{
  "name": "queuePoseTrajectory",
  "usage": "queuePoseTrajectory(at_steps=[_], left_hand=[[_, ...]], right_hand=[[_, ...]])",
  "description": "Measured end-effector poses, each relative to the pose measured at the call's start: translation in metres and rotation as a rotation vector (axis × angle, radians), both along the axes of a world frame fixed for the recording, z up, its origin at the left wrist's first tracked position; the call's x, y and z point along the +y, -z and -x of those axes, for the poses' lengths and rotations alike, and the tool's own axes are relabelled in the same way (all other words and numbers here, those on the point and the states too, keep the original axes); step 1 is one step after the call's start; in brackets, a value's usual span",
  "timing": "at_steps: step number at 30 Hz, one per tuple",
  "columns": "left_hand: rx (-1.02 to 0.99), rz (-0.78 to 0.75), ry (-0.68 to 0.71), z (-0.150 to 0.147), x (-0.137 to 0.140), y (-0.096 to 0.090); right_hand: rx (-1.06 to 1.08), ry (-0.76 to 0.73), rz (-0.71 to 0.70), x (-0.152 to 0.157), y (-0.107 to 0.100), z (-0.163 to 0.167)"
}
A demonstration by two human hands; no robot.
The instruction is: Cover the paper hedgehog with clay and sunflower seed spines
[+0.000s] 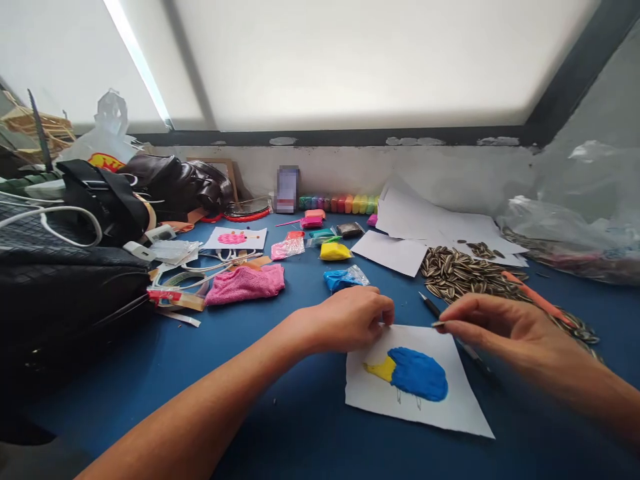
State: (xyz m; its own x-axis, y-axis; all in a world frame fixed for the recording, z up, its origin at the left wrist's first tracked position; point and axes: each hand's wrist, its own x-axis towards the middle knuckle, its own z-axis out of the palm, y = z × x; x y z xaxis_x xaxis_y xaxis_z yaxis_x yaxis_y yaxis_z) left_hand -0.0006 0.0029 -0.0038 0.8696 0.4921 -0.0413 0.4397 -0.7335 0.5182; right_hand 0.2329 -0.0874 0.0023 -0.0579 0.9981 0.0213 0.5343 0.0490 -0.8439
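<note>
Between the thumb and forefinger of my right hand [520, 333] a sunflower seed [438, 325] is pinched, just over the top right corner of a white sheet of paper [365, 393]. My left hand [350, 317] has its fingers curled down at the sheet's top left edge; what they hold, if anything, is hidden. On the sheet is a hedgehog-like picture with a blue clay body [420, 375] and a yellow clay pointed front [383, 369]. Two small pencilled legs show below the body. A pen [431, 307] lies partly beneath my right hand. Beyond it is a heap of striped sunflower seeds [450, 273].
Packets of blue clay [337, 279] and yellow clay [335, 251] lie ahead of my left hand. A pink cloth [246, 283], cables and a black bag [70, 320] crowd the left. Blank sheets [430, 220], an orange tool [537, 297] and a plastic bag [575, 233] are at right.
</note>
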Motion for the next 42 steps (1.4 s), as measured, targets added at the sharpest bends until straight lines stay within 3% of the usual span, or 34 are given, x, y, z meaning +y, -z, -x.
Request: queuePoseTrajectory(at_steps=[4, 16, 29, 42], left_hand=[[-0.022, -0.008, -0.003, 0.000, 0.001, 0.003], [-0.018, -0.007, -0.005, -0.001, 0.001, 0.003], [-0.023, -0.018, -0.003, 0.000, 0.002, 0.006], [-0.020, -0.019, -0.003, 0.000, 0.000, 0.005]], right_hand=[[-0.064, -0.054, -0.018, -0.011, 0.008, 0.017], [-0.391, -0.192, -0.415, -0.015, 0.019, 0.038], [-0.371, -0.271, -0.527, -0.009, 0.033, 0.038], [-0.501, -0.322, -0.598, -0.008, 0.030, 0.039]])
